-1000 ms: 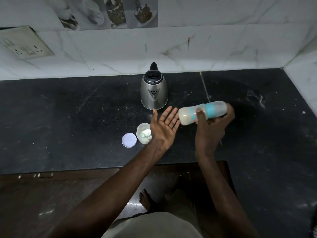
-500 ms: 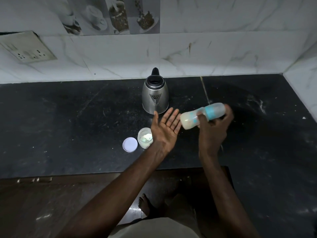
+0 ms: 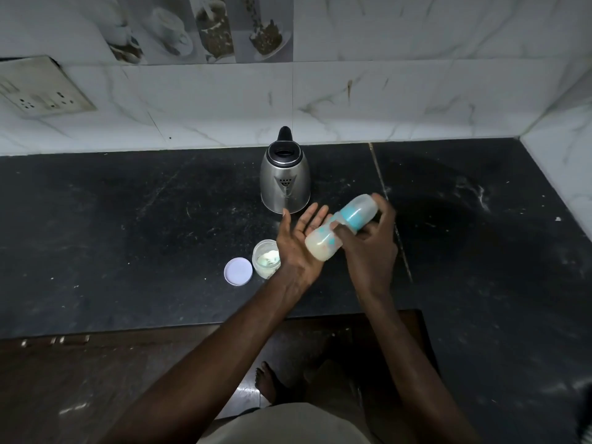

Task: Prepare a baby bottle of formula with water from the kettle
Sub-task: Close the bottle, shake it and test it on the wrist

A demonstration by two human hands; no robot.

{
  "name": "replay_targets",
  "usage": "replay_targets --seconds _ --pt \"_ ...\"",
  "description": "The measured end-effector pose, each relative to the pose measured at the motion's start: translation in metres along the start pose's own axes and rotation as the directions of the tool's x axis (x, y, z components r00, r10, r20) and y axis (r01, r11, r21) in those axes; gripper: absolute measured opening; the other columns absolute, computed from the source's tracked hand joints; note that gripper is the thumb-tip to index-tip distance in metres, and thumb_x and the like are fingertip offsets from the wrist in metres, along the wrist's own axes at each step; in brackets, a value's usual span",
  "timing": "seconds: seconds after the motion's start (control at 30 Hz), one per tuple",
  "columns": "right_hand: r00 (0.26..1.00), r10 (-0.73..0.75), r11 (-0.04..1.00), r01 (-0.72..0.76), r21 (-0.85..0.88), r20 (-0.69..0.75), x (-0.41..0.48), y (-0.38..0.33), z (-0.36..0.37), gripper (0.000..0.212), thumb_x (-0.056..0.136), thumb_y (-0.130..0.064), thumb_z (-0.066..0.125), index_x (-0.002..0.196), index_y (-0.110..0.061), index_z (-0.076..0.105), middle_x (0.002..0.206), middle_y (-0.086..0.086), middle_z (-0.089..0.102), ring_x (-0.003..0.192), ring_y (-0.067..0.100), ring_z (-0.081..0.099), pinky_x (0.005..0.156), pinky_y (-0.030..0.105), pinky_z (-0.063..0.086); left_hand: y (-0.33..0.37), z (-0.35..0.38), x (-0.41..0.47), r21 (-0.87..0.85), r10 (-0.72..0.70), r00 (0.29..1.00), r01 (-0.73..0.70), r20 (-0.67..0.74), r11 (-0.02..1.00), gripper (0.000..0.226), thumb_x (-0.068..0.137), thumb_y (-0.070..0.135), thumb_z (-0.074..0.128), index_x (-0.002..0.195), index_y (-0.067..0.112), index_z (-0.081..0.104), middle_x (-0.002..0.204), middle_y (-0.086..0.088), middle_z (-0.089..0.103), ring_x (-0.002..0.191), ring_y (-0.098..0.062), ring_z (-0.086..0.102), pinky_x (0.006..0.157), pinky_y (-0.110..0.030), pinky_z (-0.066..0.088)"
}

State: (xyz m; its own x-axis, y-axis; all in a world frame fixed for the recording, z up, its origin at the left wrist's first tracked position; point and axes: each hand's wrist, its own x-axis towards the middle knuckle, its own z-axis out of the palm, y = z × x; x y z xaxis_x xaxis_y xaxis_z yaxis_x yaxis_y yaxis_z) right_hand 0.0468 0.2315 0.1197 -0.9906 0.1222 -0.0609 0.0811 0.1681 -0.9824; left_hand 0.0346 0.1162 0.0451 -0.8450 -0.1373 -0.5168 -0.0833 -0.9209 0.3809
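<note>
The right hand (image 3: 368, 248) grips a baby bottle (image 3: 339, 227) around its teal collar, fingers wrapped tight, and holds it tilted above the counter (image 3: 128, 219). The capped end points up and away; the milky base points down into the left hand (image 3: 299, 246). That hand is spread flat, palm up, holding nothing, with the bottle's base touching the palm. All this is just in front of the kettle (image 3: 285, 184). An open jar (image 3: 266, 258) of powder stands in front of the kettle, beside the left wrist, with its lid (image 3: 238, 271) next to it.

In the right hand's (image 3: 368, 251) grip, the baby bottle (image 3: 339, 227) is translucent, milky white, with a teal collar. Behind the grip, the kettle (image 3: 285, 177) is silver with a black lid, on a black speckled counter (image 3: 128, 219).
</note>
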Motion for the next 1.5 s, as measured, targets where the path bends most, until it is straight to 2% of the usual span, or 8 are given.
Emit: replay_targets --seconds 0.1,0.27,0.4,0.53,0.7,1.13,1.3,1.5 --pt "0.979 -0.026 0.992 0.051 0.117 -0.204 0.005 -0.008 -0.002 0.081 0.088 -0.019 0.081 0.152 -0.034 0.035 0.138 -0.005 0.061 0.109 0.002 0.068 0.089 0.035 0.063 0.001 -0.001 0.000 0.052 0.023 1.000 -0.023 -0.003 0.998 0.072 0.102 0.065 0.044 0.144 0.009 0.060 0.138 -0.013 0.069 0.135 -0.029 0.061 0.120 -0.045 0.042" --pt "0.995 -0.055 0.994 0.062 -0.085 0.085 0.005 -0.007 0.000 0.079 0.081 -0.016 0.082 0.145 -0.039 0.042 0.129 -0.007 0.066 0.109 0.008 0.070 0.089 0.035 0.063 0.001 0.001 0.000 -0.003 -0.002 1.000 0.002 0.009 1.000 0.073 0.101 0.064 0.047 0.144 0.006 0.059 0.142 -0.016 0.066 0.138 -0.036 0.058 0.121 -0.056 0.038" --pt "0.983 -0.084 0.992 0.097 0.081 -0.161 0.014 -0.020 -0.006 0.081 0.090 -0.016 0.078 0.154 -0.031 0.032 0.140 -0.007 0.055 0.115 0.007 0.065 0.090 0.031 0.063 0.005 0.001 0.000 0.062 0.034 0.999 -0.034 -0.002 0.998 0.072 0.101 0.066 0.044 0.143 0.010 0.061 0.138 -0.012 0.070 0.135 -0.028 0.061 0.124 -0.046 0.037" --pt "0.992 -0.071 0.993 0.080 -0.088 0.102 0.005 -0.013 0.002 0.081 0.084 -0.017 0.082 0.149 -0.037 0.038 0.130 -0.006 0.063 0.109 0.008 0.069 0.089 0.035 0.063 0.006 0.003 0.001 -0.010 0.005 1.000 -0.005 0.013 1.000 0.073 0.101 0.064 0.047 0.145 0.007 0.059 0.142 -0.016 0.066 0.137 -0.036 0.058 0.119 -0.055 0.040" --pt "0.987 -0.079 0.993 0.091 0.079 -0.142 0.009 -0.022 0.000 0.081 0.090 -0.019 0.080 0.155 -0.032 0.032 0.131 -0.017 0.057 0.112 0.002 0.068 0.088 0.030 0.063 0.009 0.002 0.001 0.037 0.044 0.999 -0.045 0.011 0.998 0.074 0.101 0.066 0.044 0.146 0.009 0.059 0.138 -0.013 0.069 0.135 -0.029 0.061 0.118 -0.045 0.043" --pt "0.990 -0.110 0.989 0.118 -0.091 0.090 0.004 -0.020 0.002 0.079 0.083 -0.020 0.083 0.146 -0.039 0.041 0.120 -0.018 0.062 0.106 0.003 0.069 0.086 0.029 0.062 0.005 0.002 0.000 -0.036 -0.009 1.000 0.010 0.021 0.999 0.072 0.101 0.064 0.046 0.142 0.007 0.061 0.141 -0.018 0.067 0.136 -0.037 0.059 0.113 -0.053 0.047" --pt "0.974 -0.118 0.990 0.131 0.057 -0.193 0.016 -0.029 -0.002 0.083 0.090 -0.021 0.080 0.156 -0.028 0.030 0.142 -0.004 0.056 0.110 -0.002 0.065 0.089 0.027 0.062 0.008 -0.002 0.002 0.028 0.020 1.000 -0.020 0.008 0.999 0.073 0.101 0.066 0.044 0.144 0.010 0.061 0.138 -0.013 0.070 0.133 -0.028 0.063 0.121 -0.045 0.040" --pt "0.995 -0.094 0.993 0.096 -0.068 0.027 0.008 -0.012 0.003 0.079 0.085 -0.023 0.084 0.150 -0.034 0.039 0.121 -0.022 0.060 0.108 -0.003 0.067 0.085 0.025 0.062 0.012 -0.007 0.005 -0.019 0.005 1.000 -0.005 0.015 1.000 0.073 0.100 0.065 0.047 0.143 0.007 0.061 0.139 -0.016 0.068 0.137 -0.033 0.059 0.124 -0.053 0.035"
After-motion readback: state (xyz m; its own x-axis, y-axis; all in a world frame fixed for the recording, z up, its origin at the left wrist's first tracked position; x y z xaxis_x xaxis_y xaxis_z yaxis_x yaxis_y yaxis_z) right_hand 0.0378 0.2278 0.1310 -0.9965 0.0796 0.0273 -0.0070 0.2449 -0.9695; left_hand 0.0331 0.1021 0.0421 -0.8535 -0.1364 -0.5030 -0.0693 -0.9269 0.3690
